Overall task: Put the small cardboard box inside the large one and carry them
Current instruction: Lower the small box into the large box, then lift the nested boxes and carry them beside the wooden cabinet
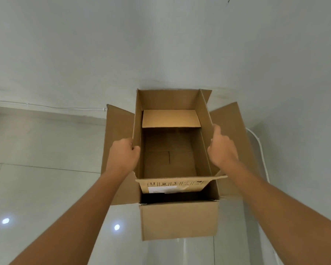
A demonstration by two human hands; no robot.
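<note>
The large cardboard box (180,219) stands open in front of me, its side flaps spread out to the left and right. The small cardboard box (170,161) sits partly down inside it, open at the top and empty. One of its far flaps is folded inward. Its near flap, with printed symbols and a white label, hangs over the dark gap behind the large box's front wall. My left hand (122,155) grips the small box's left wall at the rim. My right hand (222,150) grips its right wall, thumb up along the edge.
A glossy white tiled floor (36,188) lies all around, with two light reflections on the left. A white wall (161,44) rises just behind the boxes, with a thin cable (46,106) along its base. A curved white object (261,150) stands at the right.
</note>
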